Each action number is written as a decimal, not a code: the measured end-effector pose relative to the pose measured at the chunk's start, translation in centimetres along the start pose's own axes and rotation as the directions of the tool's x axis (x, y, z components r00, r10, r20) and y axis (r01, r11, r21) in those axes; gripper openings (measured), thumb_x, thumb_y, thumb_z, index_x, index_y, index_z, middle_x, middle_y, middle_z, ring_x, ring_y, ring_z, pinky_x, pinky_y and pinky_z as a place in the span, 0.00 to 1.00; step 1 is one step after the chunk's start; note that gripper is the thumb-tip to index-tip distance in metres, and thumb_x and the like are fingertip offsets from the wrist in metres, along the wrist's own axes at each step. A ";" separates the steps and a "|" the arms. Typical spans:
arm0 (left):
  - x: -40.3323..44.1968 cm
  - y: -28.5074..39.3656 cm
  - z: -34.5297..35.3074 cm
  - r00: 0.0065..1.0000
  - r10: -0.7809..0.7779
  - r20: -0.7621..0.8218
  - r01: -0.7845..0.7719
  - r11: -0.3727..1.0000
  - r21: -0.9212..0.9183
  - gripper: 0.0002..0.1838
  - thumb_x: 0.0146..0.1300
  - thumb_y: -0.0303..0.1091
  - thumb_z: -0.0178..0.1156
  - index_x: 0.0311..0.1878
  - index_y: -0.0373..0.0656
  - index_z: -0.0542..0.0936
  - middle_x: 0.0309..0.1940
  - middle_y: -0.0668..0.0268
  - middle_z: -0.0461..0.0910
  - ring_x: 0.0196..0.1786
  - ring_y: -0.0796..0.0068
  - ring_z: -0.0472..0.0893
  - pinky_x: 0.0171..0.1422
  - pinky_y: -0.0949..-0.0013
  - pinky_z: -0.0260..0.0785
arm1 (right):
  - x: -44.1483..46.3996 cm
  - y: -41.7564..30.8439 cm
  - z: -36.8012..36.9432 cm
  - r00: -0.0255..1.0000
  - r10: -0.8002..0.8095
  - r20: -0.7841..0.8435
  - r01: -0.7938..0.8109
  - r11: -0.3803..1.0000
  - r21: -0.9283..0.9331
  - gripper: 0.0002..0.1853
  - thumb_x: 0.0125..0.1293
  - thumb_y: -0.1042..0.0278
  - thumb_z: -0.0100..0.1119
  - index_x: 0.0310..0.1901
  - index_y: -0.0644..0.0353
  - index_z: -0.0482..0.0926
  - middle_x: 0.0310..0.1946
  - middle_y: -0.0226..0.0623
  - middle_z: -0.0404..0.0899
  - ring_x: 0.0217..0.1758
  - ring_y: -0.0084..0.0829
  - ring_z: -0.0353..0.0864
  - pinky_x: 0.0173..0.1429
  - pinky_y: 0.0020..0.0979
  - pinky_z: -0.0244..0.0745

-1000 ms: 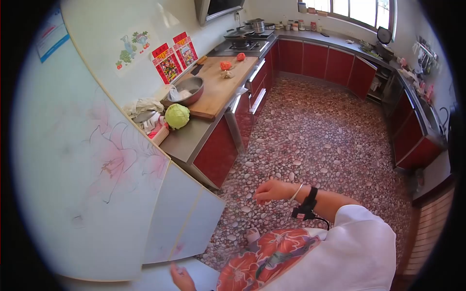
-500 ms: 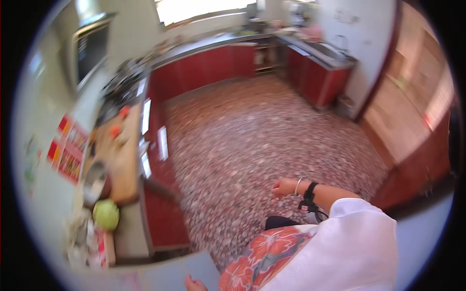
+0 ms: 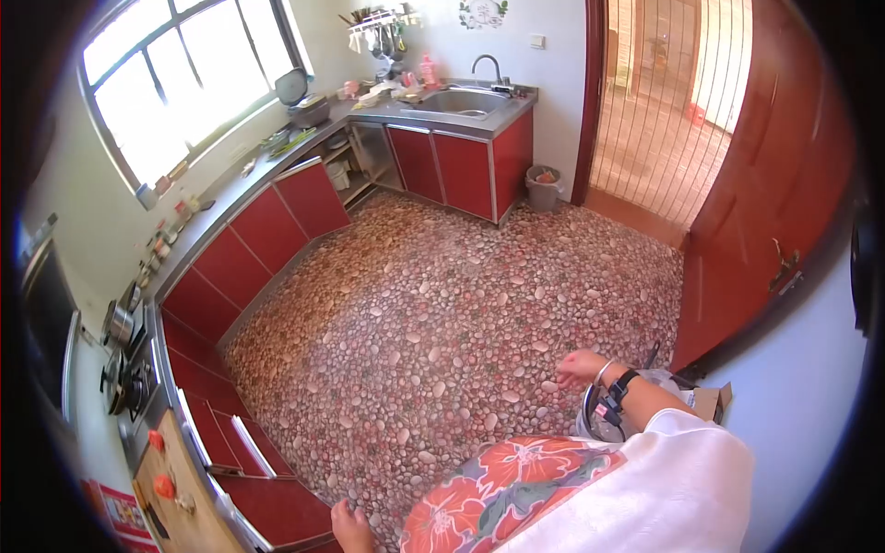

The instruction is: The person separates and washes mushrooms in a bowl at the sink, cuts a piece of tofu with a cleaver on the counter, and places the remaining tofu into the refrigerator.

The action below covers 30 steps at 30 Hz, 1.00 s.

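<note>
My right hand [image 3: 581, 367] is in front of me above the pebble-patterned floor, its fingers loosely curled with nothing in them. A bracelet and a black strap with a small device are on that wrist. Low at the bottom edge, my left hand [image 3: 352, 527] has its fingers curled in, and no object shows in it; part of it is cut off. It is nearest to the red cabinet front [image 3: 272, 511]. On the counter to the left lies a wooden cutting board [image 3: 198, 527] with red tomatoes [image 3: 164, 486] and a small pale piece [image 3: 185, 502] on it.
A stove [image 3: 129, 385] and a pot [image 3: 118, 323] are along the left counter. A sink [image 3: 470, 101] is at the back, with a trash bin [image 3: 544, 187] beside its cabinet. An open red door [image 3: 770, 212] stands at right. A bucket-like container [image 3: 590, 419] is behind my right wrist.
My view has swung right, showing more of the sink, doorway and red door. The green cabbage and metal bowl have left view. Both hands remain low, with nothing visibly picked up.
</note>
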State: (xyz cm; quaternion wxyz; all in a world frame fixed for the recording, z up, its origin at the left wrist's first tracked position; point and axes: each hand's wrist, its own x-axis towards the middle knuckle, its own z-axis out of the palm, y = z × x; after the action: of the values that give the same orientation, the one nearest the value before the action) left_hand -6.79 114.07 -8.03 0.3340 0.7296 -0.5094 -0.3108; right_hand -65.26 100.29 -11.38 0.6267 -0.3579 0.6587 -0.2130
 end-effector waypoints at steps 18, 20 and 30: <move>47.2 14.7 4.6 0.967 0.225 -0.121 -0.119 0.815 0.567 0.15 0.48 0.27 0.61 0.42 0.36 0.76 0.37 0.52 0.77 0.43 0.51 0.76 0.47 0.57 0.69 | 30.8 -27.1 -9.4 0.977 -0.144 -0.159 0.159 0.983 0.091 0.14 0.65 0.58 0.52 0.40 0.62 0.77 0.33 0.36 0.81 0.30 0.24 0.81 0.31 0.23 0.76; 55.4 19.4 8.8 0.974 0.227 -0.007 -0.196 0.852 0.486 0.16 0.49 0.27 0.61 0.43 0.35 0.76 0.38 0.51 0.76 0.42 0.50 0.76 0.46 0.57 0.70 | 34.1 -29.3 -12.6 0.964 -0.130 -0.231 0.158 0.982 0.106 0.14 0.66 0.59 0.51 0.40 0.63 0.77 0.33 0.36 0.81 0.31 0.24 0.82 0.31 0.24 0.76; 83.6 51.3 33.8 0.550 0.733 0.400 -0.824 0.554 0.119 0.16 0.55 0.28 0.57 0.48 0.39 0.74 0.47 0.51 0.75 0.47 0.48 0.76 0.50 0.58 0.71 | 41.6 -37.5 -23.5 0.853 0.012 -0.522 0.209 0.908 0.363 0.14 0.66 0.60 0.52 0.42 0.64 0.75 0.35 0.38 0.80 0.35 0.28 0.82 0.36 0.24 0.76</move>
State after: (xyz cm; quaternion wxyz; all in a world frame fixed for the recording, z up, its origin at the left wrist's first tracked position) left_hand -37.02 15.56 4.03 0.2431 0.4063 -0.8668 -0.1566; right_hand -78.84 41.16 -9.09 0.4767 -0.1837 0.7228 -0.4653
